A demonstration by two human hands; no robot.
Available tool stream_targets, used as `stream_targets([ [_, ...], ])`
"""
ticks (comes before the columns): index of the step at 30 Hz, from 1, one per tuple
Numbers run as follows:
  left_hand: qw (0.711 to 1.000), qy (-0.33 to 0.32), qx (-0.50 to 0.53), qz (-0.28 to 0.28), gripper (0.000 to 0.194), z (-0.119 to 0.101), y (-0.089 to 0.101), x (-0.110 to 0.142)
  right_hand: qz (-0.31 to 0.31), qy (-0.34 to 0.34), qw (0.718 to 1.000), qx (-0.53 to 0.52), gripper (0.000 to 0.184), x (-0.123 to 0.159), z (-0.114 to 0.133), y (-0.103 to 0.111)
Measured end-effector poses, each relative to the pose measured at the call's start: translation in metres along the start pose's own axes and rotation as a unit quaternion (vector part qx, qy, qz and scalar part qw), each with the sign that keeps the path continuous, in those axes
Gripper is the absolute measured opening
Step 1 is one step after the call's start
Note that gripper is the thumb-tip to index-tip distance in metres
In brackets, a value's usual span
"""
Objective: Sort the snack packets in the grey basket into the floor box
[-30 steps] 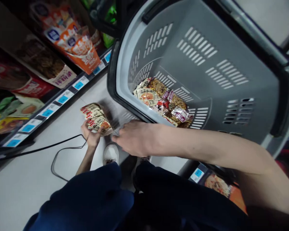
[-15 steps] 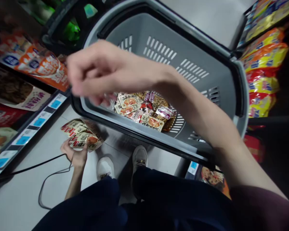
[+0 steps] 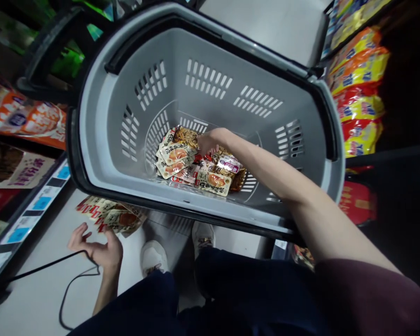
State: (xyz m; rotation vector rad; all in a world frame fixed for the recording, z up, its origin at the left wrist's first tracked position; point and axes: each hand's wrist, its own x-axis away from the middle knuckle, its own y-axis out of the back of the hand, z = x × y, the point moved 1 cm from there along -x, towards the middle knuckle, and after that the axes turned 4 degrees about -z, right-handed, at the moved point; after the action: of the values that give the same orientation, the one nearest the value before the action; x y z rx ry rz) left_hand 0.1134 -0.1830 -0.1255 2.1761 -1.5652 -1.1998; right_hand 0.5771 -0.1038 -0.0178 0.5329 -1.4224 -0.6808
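My right hand (image 3: pixel 209 142) reaches down into a grey shopping basket (image 3: pixel 227 217), among snack packets (image 3: pixel 177 156) lying at its bottom. Its fingers are curled, and what they hold, if anything, is hidden. The packets are cream, red and purple with pictures of food; a golden-brown packet (image 3: pixel 186 136) lies right beside the fingers. At the lower left my left hand (image 3: pixel 98 249) is open, palm up with fingers apart. Just beyond its fingertips, a row of similar packets (image 3: pixel 121 218) stands in what looks like a cardboard box, partly hidden under the basket's rim.
A black cable (image 3: pixel 45 265) runs past my left wrist. Shelves with bagged goods (image 3: pixel 28 116) and a strip of price labels (image 3: pixel 30 219) line the left. Yellow and red bags (image 3: pixel 362 102) fill the right shelf. My shoes (image 3: pixel 154 256) stand on the pale floor below the basket.
My right hand has gone from above the basket's left rim down to the packets inside. My left hand has let go of the boxed packets and drawn back slightly.
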Motion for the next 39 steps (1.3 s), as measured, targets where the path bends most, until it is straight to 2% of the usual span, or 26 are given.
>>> stream_targets([
  [3, 0.999, -0.009, 0.041, -0.01, 0.046, -0.007, -0.008, 0.003, -0.034, -0.027, 0.999, 0.029, 0.033, -0.007, -0.008, -0.009],
  [7, 0.996, -0.018, 0.088, -0.017, 0.037, -0.015, -0.021, 0.017, -0.127, -0.039, 0.99, 0.045, 0.057, -0.015, -0.017, -0.016],
  [11, 0.995, -0.014, 0.1, 0.02, 0.043, -0.017, -0.032, 0.028, -0.124, -0.045, 0.99, 0.042, 0.083, -0.022, -0.024, -0.029],
  [13, 0.994, -0.012, 0.105, 0.038, 0.043, -0.016, -0.034, 0.029, -0.111, -0.044, 0.992, 0.043, 0.089, -0.023, -0.027, -0.035],
  [17, 0.992, -0.007, 0.12, 0.046, 0.04, -0.014, -0.035, 0.029, -0.103, -0.038, 0.992, 0.056, 0.074, -0.022, -0.03, -0.04],
  [22, 0.99, -0.011, 0.13, 0.054, 0.038, -0.014, -0.034, 0.031, -0.098, -0.034, 0.992, 0.065, 0.039, -0.018, -0.026, -0.029],
  [24, 0.99, -0.011, 0.133, 0.05, 0.038, -0.014, -0.034, 0.031, -0.101, -0.026, 0.992, 0.065, 0.032, -0.017, -0.025, -0.024],
  [31, 0.988, 0.003, 0.147, 0.052, 0.038, -0.017, -0.033, 0.03, -0.129, 0.016, 0.99, 0.051, 0.024, -0.017, -0.026, -0.005],
  [36, 0.985, 0.005, 0.161, 0.056, 0.037, -0.017, -0.035, 0.029, -0.189, 0.043, 0.98, 0.045, 0.027, -0.01, -0.027, 0.011],
  [39, 0.986, 0.004, 0.159, 0.059, 0.039, -0.017, -0.036, 0.027, -0.228, 0.03, 0.971, 0.065, 0.024, -0.003, -0.03, 0.019],
])
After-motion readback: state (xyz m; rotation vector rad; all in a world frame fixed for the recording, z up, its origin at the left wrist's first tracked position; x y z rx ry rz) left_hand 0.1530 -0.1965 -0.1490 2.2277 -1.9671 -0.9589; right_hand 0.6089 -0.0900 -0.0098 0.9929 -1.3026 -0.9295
